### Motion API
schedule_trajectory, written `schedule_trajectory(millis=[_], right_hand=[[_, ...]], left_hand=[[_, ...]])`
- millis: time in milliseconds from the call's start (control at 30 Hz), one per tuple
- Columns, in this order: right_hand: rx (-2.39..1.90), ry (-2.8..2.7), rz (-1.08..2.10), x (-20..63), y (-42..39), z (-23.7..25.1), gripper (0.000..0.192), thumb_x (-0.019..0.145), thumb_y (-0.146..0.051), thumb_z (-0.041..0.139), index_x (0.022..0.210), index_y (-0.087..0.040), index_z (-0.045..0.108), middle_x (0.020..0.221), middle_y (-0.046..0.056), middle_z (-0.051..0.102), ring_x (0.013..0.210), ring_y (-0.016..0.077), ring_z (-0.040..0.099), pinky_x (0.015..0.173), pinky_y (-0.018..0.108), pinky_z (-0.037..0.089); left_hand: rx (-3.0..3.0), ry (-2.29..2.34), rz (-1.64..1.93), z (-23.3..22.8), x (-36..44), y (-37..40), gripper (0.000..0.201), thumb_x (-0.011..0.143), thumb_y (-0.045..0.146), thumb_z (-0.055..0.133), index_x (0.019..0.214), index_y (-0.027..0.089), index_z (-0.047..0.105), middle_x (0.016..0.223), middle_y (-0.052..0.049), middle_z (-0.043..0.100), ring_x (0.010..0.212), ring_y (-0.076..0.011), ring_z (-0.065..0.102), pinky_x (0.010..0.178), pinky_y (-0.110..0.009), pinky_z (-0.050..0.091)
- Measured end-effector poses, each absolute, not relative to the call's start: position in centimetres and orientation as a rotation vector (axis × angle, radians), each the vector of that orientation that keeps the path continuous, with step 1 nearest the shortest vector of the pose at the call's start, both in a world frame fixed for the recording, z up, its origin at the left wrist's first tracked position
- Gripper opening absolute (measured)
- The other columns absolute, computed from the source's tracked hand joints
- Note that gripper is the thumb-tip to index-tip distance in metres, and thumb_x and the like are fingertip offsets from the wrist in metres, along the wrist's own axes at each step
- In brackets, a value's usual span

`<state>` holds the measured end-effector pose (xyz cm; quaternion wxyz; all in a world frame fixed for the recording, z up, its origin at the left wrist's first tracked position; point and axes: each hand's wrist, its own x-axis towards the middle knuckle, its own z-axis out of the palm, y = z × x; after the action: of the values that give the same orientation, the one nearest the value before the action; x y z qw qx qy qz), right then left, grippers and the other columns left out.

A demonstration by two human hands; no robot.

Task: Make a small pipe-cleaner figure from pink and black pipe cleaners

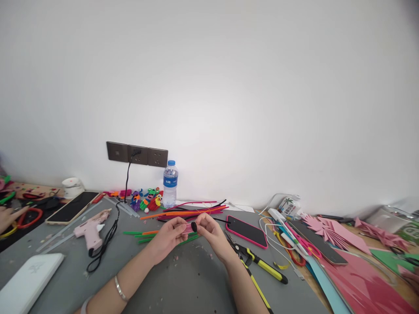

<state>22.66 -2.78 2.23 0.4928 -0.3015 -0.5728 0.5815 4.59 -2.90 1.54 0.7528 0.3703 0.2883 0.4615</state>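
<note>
My left hand (170, 237) and my right hand (211, 233) meet above the grey table (183, 283). Together they pinch a small pink pipe-cleaner piece with a black end (192, 226). A silver bracelet sits on my left wrist. Just behind my hands lies a bundle of pipe cleaners (193, 211) in orange, pink, black and green. Small finished pipe-cleaner figures (147, 199) stand by the wall.
A pink glue gun (91, 227) with a black cord lies at left, beside a phone (72, 207). A water bottle (170, 183) stands under the wall sockets (136, 154). A pink-cased phone (246, 231) and yellow-handled pliers (262, 264) lie at right. Another person's hand (8, 216) shows at far left.
</note>
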Motion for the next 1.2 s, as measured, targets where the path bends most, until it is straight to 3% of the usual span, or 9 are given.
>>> schedule_trajectory(millis=[400, 700, 900, 1200], right_hand=[[-0.673, -1.285, 1.571, 22.4, -2.7, 1.8, 0.026, 0.078, -0.039, 0.072, 0.088, -0.023, 0.054, 0.071, -0.003, 0.049, 0.064, 0.0124, 0.042, 0.062, 0.024, 0.032], [-0.694, -1.287, 1.516, 22.5, -2.5, 1.6, 0.026, 0.076, -0.040, 0.073, 0.085, -0.022, 0.058, 0.073, -0.002, 0.050, 0.064, 0.0128, 0.042, 0.061, 0.024, 0.032], [-0.709, -1.293, 1.482, 23.0, -2.2, 1.4, 0.026, 0.076, -0.039, 0.074, 0.087, -0.022, 0.059, 0.074, -0.003, 0.050, 0.063, 0.0121, 0.042, 0.060, 0.025, 0.031], [-0.842, -1.242, 1.402, 23.3, -2.0, 0.9, 0.026, 0.077, -0.042, 0.071, 0.088, -0.020, 0.061, 0.071, -0.001, 0.058, 0.061, 0.0120, 0.047, 0.059, 0.025, 0.033]], left_hand=[[0.781, 0.634, 1.017, 1.0, 4.5, -2.6, 0.024, 0.072, 0.031, 0.079, 0.077, 0.015, 0.061, 0.068, 0.002, 0.059, 0.064, -0.0097, 0.057, 0.069, -0.025, 0.047], [0.808, 0.661, 1.014, 1.5, 4.6, -2.9, 0.026, 0.070, 0.032, 0.080, 0.078, 0.016, 0.062, 0.069, 0.002, 0.059, 0.064, -0.0102, 0.057, 0.068, -0.025, 0.046], [0.923, 0.682, 1.004, 1.5, 4.5, -2.8, 0.027, 0.075, 0.040, 0.074, 0.085, 0.017, 0.065, 0.071, 0.002, 0.056, 0.064, -0.0097, 0.052, 0.065, -0.024, 0.043], [1.324, 0.922, 0.982, 1.2, 4.2, -2.2, 0.042, 0.078, 0.057, 0.060, 0.071, 0.016, 0.057, 0.055, 0.004, 0.051, 0.051, -0.0098, 0.045, 0.050, -0.021, 0.033]])
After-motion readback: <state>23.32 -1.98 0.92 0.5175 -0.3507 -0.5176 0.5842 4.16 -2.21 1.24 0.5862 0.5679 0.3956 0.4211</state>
